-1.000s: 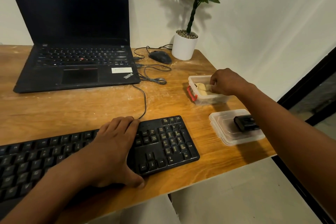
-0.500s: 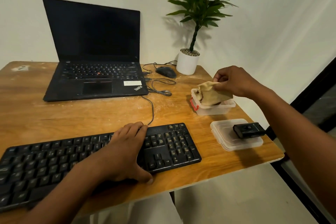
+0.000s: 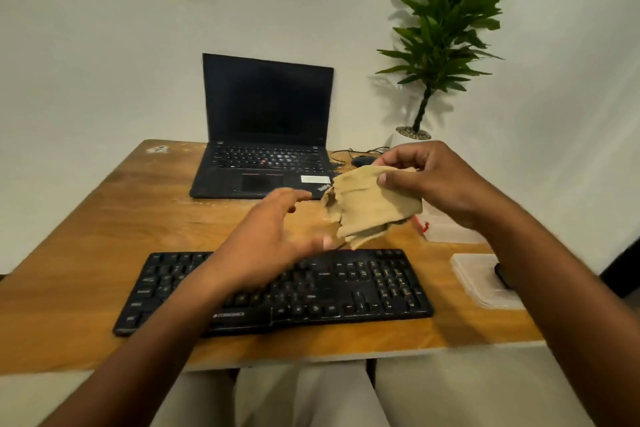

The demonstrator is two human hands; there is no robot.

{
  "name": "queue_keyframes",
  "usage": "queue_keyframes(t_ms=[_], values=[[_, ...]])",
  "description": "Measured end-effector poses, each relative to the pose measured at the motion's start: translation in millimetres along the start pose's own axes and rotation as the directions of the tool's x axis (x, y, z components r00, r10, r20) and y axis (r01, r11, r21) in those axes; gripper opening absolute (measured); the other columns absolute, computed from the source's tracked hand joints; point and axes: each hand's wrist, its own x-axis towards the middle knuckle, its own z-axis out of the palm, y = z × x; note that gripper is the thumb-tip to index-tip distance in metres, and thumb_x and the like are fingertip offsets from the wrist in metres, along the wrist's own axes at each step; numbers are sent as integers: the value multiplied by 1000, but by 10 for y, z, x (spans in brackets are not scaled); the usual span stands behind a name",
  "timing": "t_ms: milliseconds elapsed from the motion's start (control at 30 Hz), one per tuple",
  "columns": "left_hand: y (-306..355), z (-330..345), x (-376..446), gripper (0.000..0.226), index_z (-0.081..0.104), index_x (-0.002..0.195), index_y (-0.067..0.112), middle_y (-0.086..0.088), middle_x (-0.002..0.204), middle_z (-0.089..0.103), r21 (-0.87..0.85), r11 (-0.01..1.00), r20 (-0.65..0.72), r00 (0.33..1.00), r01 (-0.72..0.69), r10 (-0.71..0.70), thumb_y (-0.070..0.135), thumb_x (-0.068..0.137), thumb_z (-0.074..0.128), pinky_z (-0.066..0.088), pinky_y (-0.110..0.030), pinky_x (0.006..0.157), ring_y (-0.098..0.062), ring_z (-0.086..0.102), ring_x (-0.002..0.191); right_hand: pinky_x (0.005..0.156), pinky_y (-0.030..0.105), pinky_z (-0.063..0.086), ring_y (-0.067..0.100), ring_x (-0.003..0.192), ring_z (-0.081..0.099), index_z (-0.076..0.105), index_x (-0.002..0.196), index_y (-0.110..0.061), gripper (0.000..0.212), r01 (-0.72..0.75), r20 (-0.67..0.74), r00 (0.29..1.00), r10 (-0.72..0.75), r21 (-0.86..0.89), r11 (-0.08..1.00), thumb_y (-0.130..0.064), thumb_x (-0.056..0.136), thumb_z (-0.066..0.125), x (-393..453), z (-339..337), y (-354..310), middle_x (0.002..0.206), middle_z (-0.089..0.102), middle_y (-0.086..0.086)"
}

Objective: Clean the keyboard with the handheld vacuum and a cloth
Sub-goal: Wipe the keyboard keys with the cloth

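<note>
A black keyboard (image 3: 346, 288) lies flat near the front edge of the wooden desk (image 3: 145, 232). My right hand (image 3: 440, 180) pinches a crumpled tan cloth (image 3: 367, 208) and holds it in the air above the keyboard's far edge. My left hand (image 3: 273, 243) hovers over the keyboard just left of the cloth, fingers spread and blurred, holding nothing. A small black device (image 3: 502, 276), possibly the handheld vacuum, lies on a clear lid at the right and is mostly hidden by my right forearm.
An open black laptop (image 3: 266, 156) stands at the back of the desk, with a black mouse (image 3: 362, 160) and cables beside it. A potted plant (image 3: 446, 31) fills the back right corner. A clear plastic container (image 3: 446, 230) and a clear lid (image 3: 478, 281) sit on the right side.
My right hand lifted the cloth out of the container and brought it left, over the keyboard. My left hand rose off the keyboard toward the cloth. The view tilted up.
</note>
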Motion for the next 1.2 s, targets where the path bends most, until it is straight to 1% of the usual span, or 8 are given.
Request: queue_keyframes(t_ms=[100,233,400,533,633,867,1067,1200], values=[[-73,-196,-94,60,56,136,37,21,128,60,-206,977,-97,993,48,-69,53,82,74,52,-31,96,3,59,110,70,19,55,3,84,69,79,105,-18,15,1,75,997,-15,176,984,-12,92,74,-61,356,-187,96,78,-5],[-250,-416,-312,41,65,128,20,3,114,73,-529,842,-44,988,103,-148,29,89,74,58,-31,85,-13,72,95,73,24,58,13,88,69,75,111,-9,22,-75,211,977,-8,382,921,-8,89,74,-59,797,-332,105,77,9],[-468,-532,-555,22,73,110,5,-9,98,76,-684,702,43,971,201,-235,7,88,73,54,-19,66,-12,70,81,80,34,59,23,100,70,72,119,-9,32,-243,334,941,52,560,792,-8,88,74,-32,1233,-408,117,74,15],[-651,-621,-650,14,73,98,3,-12,92,75,-788,556,90,942,266,-324,7,85,75,57,-26,64,-18,69,76,92,39,58,28,110,69,68,129,-8,45,-419,489,869,73,650,635,-6,85,73,-57,1453,-442,125,71,16],[-755,-696,-691,21,70,105,-2,-13,92,73,-845,463,120,938,268,-324,8,87,73,58,-29,67,-19,68,75,98,40,56,31,112,69,71,125,-5,40,-484,566,824,30,674,558,-1,85,69,-99,1615,-446,128,69,21],[-986,-818,-773,32,64,121,-6,-22,111,69,-920,281,198,941,275,-274,5,91,66,62,-30,71,-25,69,89,87,45,60,34,105,71,72,121,-1,35,-598,628,777,43,715,363,4,88,63,-99,1967,-465,127,68,24],[-1197,-847,-847,32,64,121,5,-14,113,73,-834,467,98,913,292,-397,8,89,69,59,-34,78,-23,69,95,92,50,53,42,131,56,59,136,-1,50,-649,636,756,155,695,309,7,86,62,-31,2188,-398,135,63,26],[-1348,-907,-925,28,66,118,15,-3,106,75,-650,711,-97,899,269,-428,8,91,69,58,-30,83,-18,71,98,76,34,63,34,112,67,62,131,-4,46,-586,550,807,217,696,416,5,86,63,101,2178,-455,125,70,23]])
